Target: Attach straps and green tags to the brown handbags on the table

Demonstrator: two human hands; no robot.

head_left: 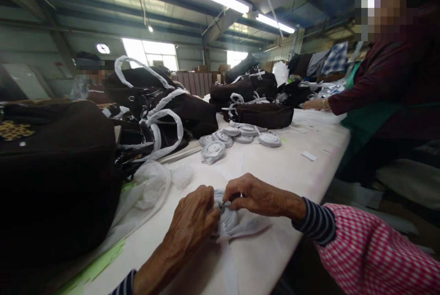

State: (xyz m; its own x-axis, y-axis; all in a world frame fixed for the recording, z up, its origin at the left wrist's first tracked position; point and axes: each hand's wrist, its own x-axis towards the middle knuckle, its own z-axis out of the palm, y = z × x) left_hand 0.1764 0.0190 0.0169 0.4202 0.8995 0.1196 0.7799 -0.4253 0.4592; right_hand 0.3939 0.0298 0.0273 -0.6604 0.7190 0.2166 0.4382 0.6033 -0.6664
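My left hand [194, 217] and my right hand [259, 196] meet over a coiled strap [229, 219] wrapped in thin whitish material, low over the white table. The left fingers are closed on the coil's left side. From the upper right, the right thumb and forefinger pinch at its top, where a small dark piece, perhaps a metal clip, shows. A loose strip of the wrapping [252, 227] spreads to the right on the table. Farther back lies a group of similar wrapped strap coils [213, 150], several of them, some overlapping.
Black bags [51, 171] crowd the left, some with wrapped handles [180, 128]. More dark bags [264, 115] are stacked at the back. Crumpled white sheeting [144, 189] and green paper [99, 260] lie left. A co-worker's hand [316, 104] rests on the table's far right.
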